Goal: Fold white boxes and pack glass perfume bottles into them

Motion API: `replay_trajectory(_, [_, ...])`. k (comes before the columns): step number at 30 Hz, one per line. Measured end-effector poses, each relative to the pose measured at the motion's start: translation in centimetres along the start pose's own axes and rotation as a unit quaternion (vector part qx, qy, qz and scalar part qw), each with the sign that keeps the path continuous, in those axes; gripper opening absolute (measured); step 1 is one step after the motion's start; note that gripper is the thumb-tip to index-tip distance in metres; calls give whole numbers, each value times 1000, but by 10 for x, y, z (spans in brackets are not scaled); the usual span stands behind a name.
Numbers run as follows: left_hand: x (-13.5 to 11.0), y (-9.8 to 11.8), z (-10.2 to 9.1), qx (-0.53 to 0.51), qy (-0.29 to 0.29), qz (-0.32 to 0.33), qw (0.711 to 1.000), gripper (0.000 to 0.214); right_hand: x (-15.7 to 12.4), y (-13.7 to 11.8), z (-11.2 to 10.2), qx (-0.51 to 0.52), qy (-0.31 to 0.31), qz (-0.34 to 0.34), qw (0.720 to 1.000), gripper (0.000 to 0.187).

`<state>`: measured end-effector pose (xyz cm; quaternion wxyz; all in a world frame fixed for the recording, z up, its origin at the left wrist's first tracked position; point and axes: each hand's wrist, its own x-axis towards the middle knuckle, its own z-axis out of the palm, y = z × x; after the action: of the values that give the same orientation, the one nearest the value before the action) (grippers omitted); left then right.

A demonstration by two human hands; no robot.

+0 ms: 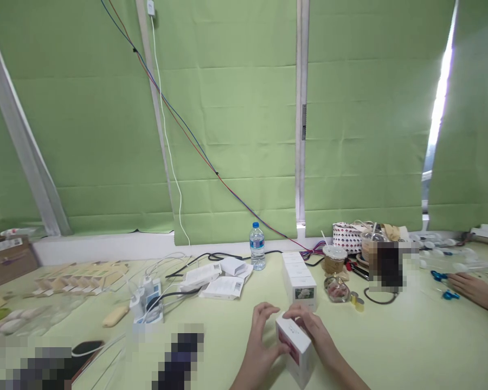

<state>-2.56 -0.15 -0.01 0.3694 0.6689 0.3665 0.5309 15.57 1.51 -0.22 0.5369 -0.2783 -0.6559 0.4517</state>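
Note:
A small white box (305, 342) with a pink picture on one side stands on the table near its front edge, between my two hands. My left hand (259, 346) is at its left, thumb pressed on the pictured side and the other fingers curved near the top corner. Wrapped along the far right side, my right hand (315, 329) has its fingertips bent over the top edge. Beyond them is a row of similar white boxes (299, 279), the nearest with a flower picture. The box's underside and right side are partly hidden.
A water bottle (257, 249) stands behind white packets (223, 286). Left are a power strip (146, 300) with cables and a folded cardboard divider (81, 279). Right are a drink cup (334, 259), a patterned basket (347, 238) and blue scissors (450, 294) near another person's hand (467, 287).

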Motion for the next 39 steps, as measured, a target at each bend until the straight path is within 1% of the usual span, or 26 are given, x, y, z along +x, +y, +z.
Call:
replay_trajectory(1, [0,0,0,-8,-9,-11,1000,49,0,2,0,5,-14,-5,1000,53])
replay_trajectory(2, [0,1,1,-23,-32,-22,999,47,-1,3,0,12,-24,-10,1000,55])
replay_trajectory(4, [0,2,1,-46,-74,-43,995,46,-2,6,1,29,-23,-8,999,58])
replay_trajectory(5, [-1,2,1,-44,-79,-49,995,46,-3,6,1,40,-14,1,999,60])
replay_trajectory(7, [-2,0,2,-15,-61,-37,997,43,-3,6,1,42,20,12,999,61])
replay_trajectory(8, [-2,-1,2,4,-48,-24,999,40,-3,5,0,30,37,6,999,58])
replay_trajectory(11, [-1,-6,0,44,-13,2,999,35,-1,3,-1,-43,69,-38,996,40])
replay_trajectory(14, [1,-10,-1,68,3,3,998,37,2,5,-1,-99,72,-43,992,28])
replay_trajectory(19, [1,-13,-1,90,13,20,996,39,2,14,-2,-113,84,-47,989,25])
replay_trajectory(23, [-1,-13,0,84,13,14,996,39,-1,22,-1,-123,86,-42,988,25])
replay_trajectory(25, [-3,-14,-1,73,1,-3,997,42,-5,26,1,-128,79,-28,988,33])
replay_trajectory(26, [-4,-15,-2,65,-10,-15,998,46,-7,29,2,-128,73,-18,989,41])
replay_trajectory(28, [-6,-19,-3,49,-39,-36,997,58,-13,31,2,-127,56,12,990,58])
replay_trajectory(29, [-8,-21,-4,45,-52,-41,997,65,-15,32,0,-132,44,31,990,62])
replay_trajectory(31, [-10,-26,-3,43,-80,-43,995,76,-20,30,-5,-152,20,67,986,59])
replay_trajectory(33, [-11,-29,0,47,-107,-41,992,83,-23,28,-12,-178,15,85,980,54])
replay_trajectory(36, [-8,-32,9,72,-136,-43,987,91,-25,26,-25,-200,41,83,975,51])
replay_trajectory(39, [-1,-34,23,100,-157,-44,982,89,-26,28,-36,-218,72,72,971,46])
